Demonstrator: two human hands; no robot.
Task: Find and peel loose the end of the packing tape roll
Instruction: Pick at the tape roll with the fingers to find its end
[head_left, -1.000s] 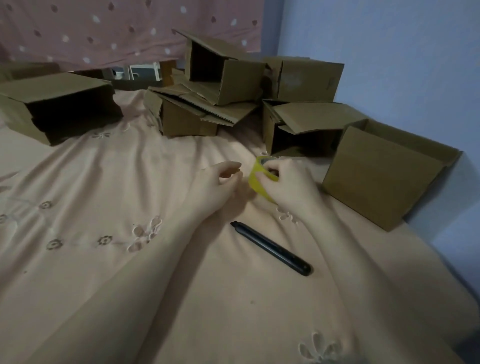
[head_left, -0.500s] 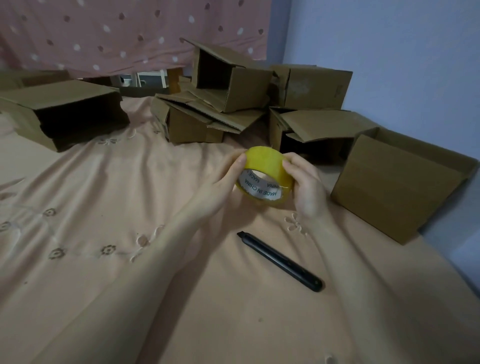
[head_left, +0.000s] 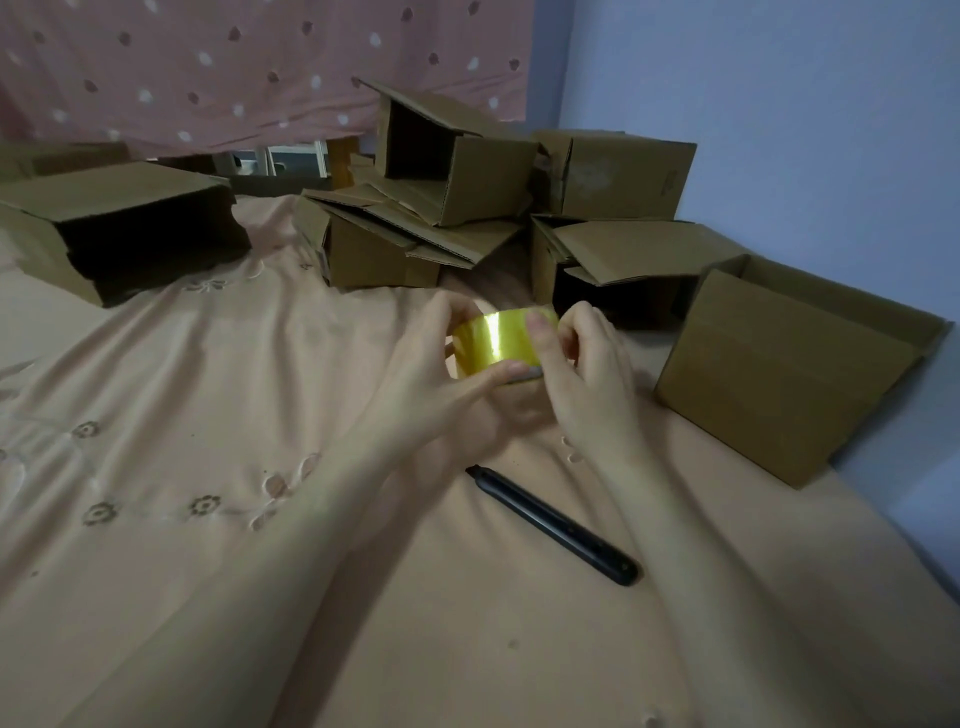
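2 bare hands hold a yellow tape roll (head_left: 496, 344) above a peach sheet (head_left: 208, 389), its shiny outer band turned toward the camera and its axis running roughly away from it. From the left, the left hand (head_left: 441, 384) cups the roll, fingers curled behind and thumb under the near edge. The right hand (head_left: 587, 374) closes on the right side, thumb (head_left: 540, 338) pressed flat on the band and likely best placed to feel for the seam. No loose end shows yet. Below lies a black pen (head_left: 556, 525); boxes (head_left: 779, 364) stand clear to the right.
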